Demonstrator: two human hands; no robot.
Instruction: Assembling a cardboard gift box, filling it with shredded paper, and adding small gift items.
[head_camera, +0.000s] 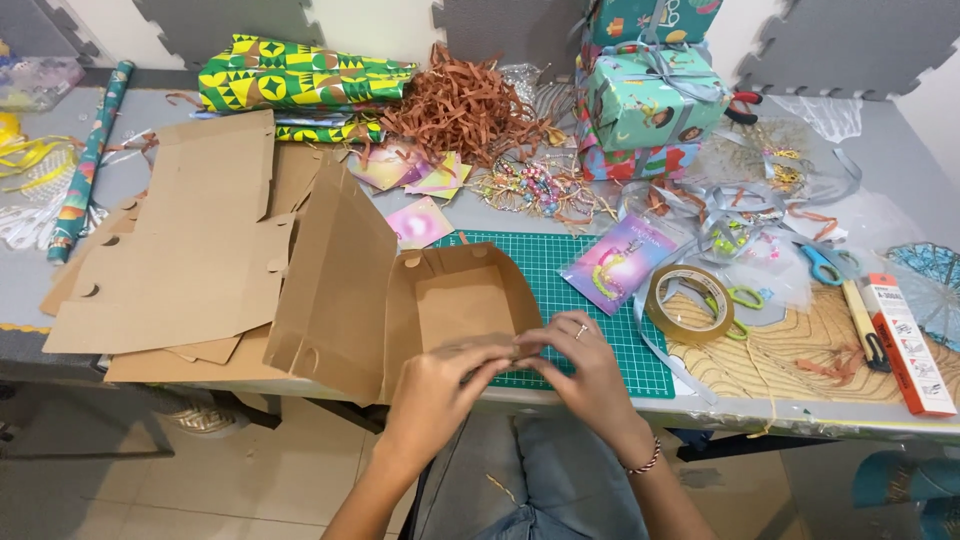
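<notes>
- Head view: brown cardboard box (462, 305), half folded, open side up, sits on the near edge of the green cutting mat (580, 300), centre of the table.
- Left hand (435, 385): fingers curled, pinching the box's near wall from 7 o'clock.
- Right hand (580, 365): fingers bent, pinching the same wall from 5 o'clock; fingertips of both hands meet at the wall's middle.
- Box lid flap (335, 280) stands open at 9 o'clock of the box.
- Flat cardboard sheets (180, 250) lie further out at 9 o'clock.
- Tape roll (690, 305) at 3 o'clock, just beside the mat.
- Brown paper shreds (460, 105) at 12 o'clock, well apart.
- Wrapped gift boxes (650, 100), stacked, at 1 o'clock.
- Patterned green-yellow wrapping paper (300, 80) at 11 o'clock.
</notes>
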